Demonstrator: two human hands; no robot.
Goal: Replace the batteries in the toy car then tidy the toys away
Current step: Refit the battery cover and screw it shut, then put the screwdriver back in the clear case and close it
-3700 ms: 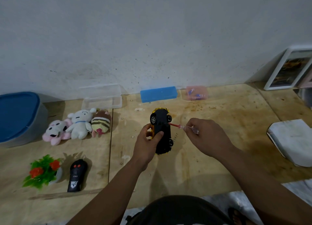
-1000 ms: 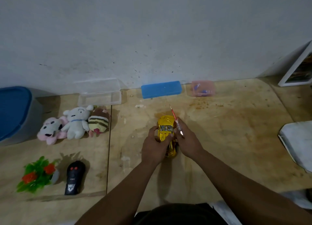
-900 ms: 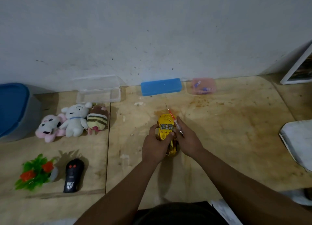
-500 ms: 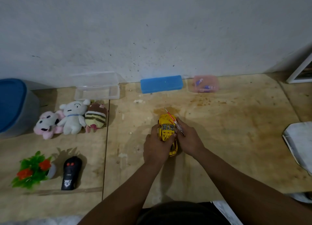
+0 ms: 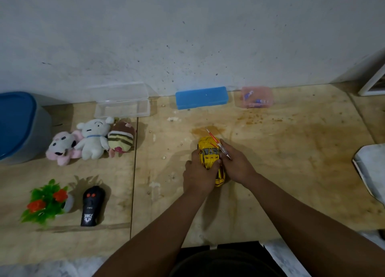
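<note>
Head view: yellow toy car sits wheels-down on the wooden floor, nose toward the wall. Left hand wraps over its rear half, fingers curled onto the roof. Right hand lies against the car's right side and grips a red-handled screwdriver — shaft angled up and away over the bonnet, tip pointing toward the wall.

Along the wall: clear plastic case with lid open, blue box, pink box with small items inside — contents too small to tell.

To the left: three plush toys in a row touching each other, blue-lidded bin beside them. Nearer the person: black remote control just beside a small artificial plant.
</note>
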